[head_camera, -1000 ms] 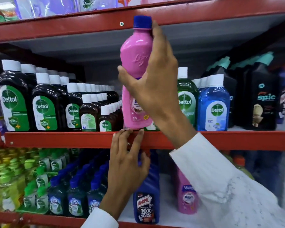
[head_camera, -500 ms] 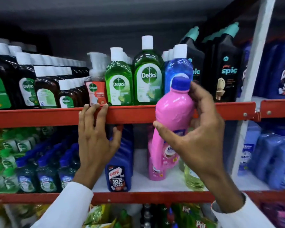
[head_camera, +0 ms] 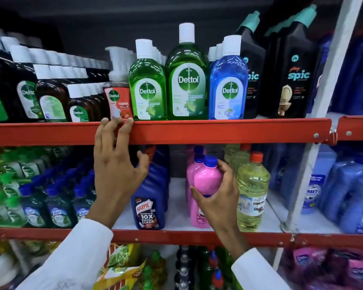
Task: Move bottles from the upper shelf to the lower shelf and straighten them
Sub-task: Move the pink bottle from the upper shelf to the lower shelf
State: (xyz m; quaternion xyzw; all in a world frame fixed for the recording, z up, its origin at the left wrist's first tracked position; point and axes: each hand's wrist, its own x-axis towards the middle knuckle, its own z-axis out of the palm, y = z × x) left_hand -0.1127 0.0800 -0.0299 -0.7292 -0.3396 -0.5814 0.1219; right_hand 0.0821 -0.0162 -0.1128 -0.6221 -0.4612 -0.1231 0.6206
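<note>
Head view: pink bottle [head_camera: 205,185], blue cap, half a second back level with upper shelf edge [head_camera: 218,130], now down on lower shelf [head_camera: 176,216], upright, front of pink row, beside yellow oil bottle [head_camera: 253,191]. Right hand [head_camera: 218,197] wrapped round its body, fingers curled, grip not released. Base contact with shelf probably made; hidden by wrist. Left hand [head_camera: 117,164] empty, fingers spread, tips hooked on upper shelf edge, unchanged. Transfer near complete; label faces away, straightening outstanding.

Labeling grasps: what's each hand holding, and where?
Right hand: pink bottle, gripped around its middle. Left hand: no bottle, fingers on the shelf rail.
</note>
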